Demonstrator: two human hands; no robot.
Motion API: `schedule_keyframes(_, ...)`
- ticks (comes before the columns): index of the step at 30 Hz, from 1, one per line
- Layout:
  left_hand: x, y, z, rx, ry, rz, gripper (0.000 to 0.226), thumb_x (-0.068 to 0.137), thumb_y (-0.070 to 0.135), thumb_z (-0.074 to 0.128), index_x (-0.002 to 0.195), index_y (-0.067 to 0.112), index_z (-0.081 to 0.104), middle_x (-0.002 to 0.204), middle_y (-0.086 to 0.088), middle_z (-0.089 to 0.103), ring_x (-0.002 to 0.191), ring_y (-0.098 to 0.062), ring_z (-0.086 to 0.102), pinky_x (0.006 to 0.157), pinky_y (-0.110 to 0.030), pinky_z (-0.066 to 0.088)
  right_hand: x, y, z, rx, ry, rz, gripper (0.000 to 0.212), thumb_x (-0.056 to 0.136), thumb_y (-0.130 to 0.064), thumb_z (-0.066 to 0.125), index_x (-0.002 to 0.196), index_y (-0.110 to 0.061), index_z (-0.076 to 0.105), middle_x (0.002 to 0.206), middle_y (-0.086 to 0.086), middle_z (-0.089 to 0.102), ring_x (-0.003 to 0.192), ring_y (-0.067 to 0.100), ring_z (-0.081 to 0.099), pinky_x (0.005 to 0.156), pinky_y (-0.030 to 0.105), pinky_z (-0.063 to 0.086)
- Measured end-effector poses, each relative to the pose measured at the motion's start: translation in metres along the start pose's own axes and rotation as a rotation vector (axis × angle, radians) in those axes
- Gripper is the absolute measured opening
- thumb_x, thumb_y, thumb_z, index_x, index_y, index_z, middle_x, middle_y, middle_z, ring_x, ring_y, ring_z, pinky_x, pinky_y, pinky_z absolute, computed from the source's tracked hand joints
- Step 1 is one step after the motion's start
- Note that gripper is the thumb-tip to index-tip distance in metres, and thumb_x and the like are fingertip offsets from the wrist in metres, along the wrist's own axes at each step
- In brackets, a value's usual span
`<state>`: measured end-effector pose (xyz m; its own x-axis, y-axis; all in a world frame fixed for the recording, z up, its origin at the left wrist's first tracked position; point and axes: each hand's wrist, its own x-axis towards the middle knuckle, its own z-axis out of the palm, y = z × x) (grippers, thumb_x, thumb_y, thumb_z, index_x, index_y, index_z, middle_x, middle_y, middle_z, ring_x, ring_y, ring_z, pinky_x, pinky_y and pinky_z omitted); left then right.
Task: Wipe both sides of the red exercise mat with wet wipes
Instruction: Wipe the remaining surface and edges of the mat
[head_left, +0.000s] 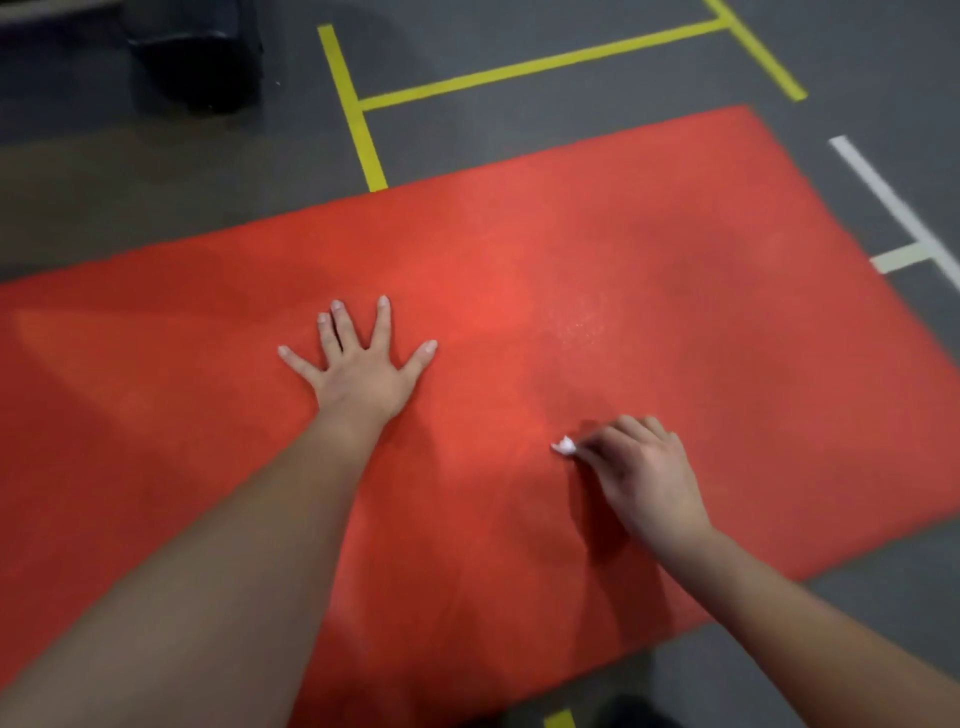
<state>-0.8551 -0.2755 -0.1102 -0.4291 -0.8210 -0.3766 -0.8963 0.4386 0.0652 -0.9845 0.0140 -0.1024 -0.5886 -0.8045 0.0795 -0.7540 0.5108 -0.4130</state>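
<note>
The red exercise mat (649, 249) lies flat on the grey floor and fills most of the view. My left hand (358, 364) presses flat on the mat near its middle, fingers spread wide. My right hand (639, 467) is on the mat's near right part, fingers curled around a small white wet wipe (564, 446). Only a little crumpled tip of the wipe shows past my fingertips, touching the mat. A faint damp sheen shows on the mat just beyond my right hand.
Yellow tape lines (519, 67) mark the grey floor behind the mat, white tape lines (893, 208) to its right. A dark bulky object (197, 57) stands at the back left. A yellow tape piece (560, 719) lies at the near edge.
</note>
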Motion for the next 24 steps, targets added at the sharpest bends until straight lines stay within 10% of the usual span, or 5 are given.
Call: schedule_keyframes(24,-0.131,0.011,0.058,-0.057,-0.227,0.087,0.110,0.074,0.098,0.023,0.155,0.042,-0.026,0.161,-0.002,-0.040,0.149,-0.031,-0.037,0.115,-0.066,-0.019,-0.137,0.036,-0.026,0.184,-0.011,0.102,0.002,0.095,-0.014,0.069,0.095,-0.014,0.071,0.091,0.000,0.061,0.084,0.028,0.060,0.077,0.046,0.051)
